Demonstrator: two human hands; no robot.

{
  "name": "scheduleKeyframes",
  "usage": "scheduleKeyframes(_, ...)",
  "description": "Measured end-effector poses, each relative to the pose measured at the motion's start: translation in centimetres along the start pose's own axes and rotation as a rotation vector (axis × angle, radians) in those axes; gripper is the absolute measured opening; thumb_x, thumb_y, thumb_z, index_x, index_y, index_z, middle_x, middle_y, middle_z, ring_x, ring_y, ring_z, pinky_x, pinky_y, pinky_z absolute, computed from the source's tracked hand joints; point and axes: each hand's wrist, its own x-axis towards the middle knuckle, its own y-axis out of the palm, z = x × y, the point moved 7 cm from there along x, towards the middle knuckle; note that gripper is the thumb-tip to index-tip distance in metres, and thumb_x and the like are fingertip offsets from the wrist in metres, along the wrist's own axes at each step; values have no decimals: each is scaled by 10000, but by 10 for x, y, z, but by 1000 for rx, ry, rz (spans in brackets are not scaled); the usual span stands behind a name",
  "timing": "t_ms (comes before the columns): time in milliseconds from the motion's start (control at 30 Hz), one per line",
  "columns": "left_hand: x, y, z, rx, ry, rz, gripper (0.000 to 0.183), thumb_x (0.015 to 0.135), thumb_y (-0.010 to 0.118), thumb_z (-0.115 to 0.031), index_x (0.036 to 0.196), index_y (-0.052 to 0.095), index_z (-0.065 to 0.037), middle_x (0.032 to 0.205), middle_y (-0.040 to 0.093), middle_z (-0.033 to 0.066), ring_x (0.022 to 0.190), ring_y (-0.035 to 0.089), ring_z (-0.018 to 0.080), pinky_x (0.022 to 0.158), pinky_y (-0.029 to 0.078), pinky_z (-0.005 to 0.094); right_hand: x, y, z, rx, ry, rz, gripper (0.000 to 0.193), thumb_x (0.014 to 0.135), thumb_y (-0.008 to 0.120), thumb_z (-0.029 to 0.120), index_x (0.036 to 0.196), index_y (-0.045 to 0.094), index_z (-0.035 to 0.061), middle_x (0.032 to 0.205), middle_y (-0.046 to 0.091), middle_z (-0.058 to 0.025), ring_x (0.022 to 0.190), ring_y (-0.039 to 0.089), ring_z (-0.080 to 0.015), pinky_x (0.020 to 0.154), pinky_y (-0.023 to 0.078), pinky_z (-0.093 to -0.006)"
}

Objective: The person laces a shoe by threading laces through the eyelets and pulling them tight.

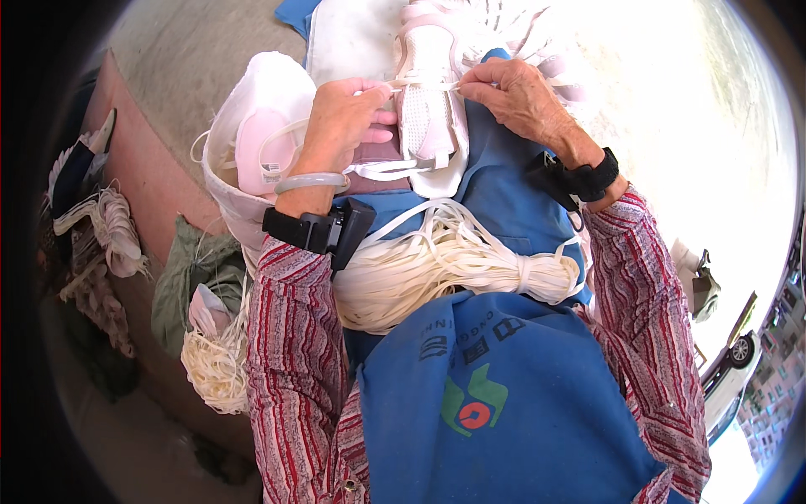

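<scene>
A white and pale pink sneaker [424, 118] lies across my lap, over the blue apron [512, 181]. A thin whitish shoelace [426, 83] runs crosswise over its upper. My left hand [346, 118] pinches one side of the lace between thumb and forefinger, its other fingers loosely spread. At the opposite side of the shoe, my right hand [516, 99] pinches the lace's other end with closed fingertips. White lace loops hang at the near end of the sneaker. Below it, a thick bundle of cream laces [453, 260] rests on the apron, tied near its right end.
To the left stands a white sack [227, 155] with a pale pink shoe [260, 147] inside. A green bag [189, 269] and tangled cream laces [217, 370] hang below it. More shoes [550, 63] lie beyond my right hand, washed out by glare. A parked vehicle [729, 378] shows at far right.
</scene>
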Motion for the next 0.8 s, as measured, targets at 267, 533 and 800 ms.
scheduleKeyframes(267,2,3,-10,142,87,-23,280,896,609,-167,1054,648,61,892,675,115,778,662,148,590,560,246,9,6,1,16,22,127,249,915,612,231,997,692,10,775,621,-38,576,528,-110,524,456,-258)
scheduleKeyframes(533,-13,4,-23,491,416,-207,285,886,583,-219,974,686,32,900,690,205,798,681,314,714,546,407,1,5,7,-4,-4,-62,204,922,579,184,956,669,4,685,621,-67,532,572,-126,524,478,-283)
scheduleKeyframes(800,-39,33,-31,1184,578,-343,359,923,554,-288,1131,605,0,991,613,195,960,586,371,830,437,488,-1,8,11,-81,-127,-136,198,915,584,173,960,666,-3,681,644,-137,561,615,-199,576,500,-314)
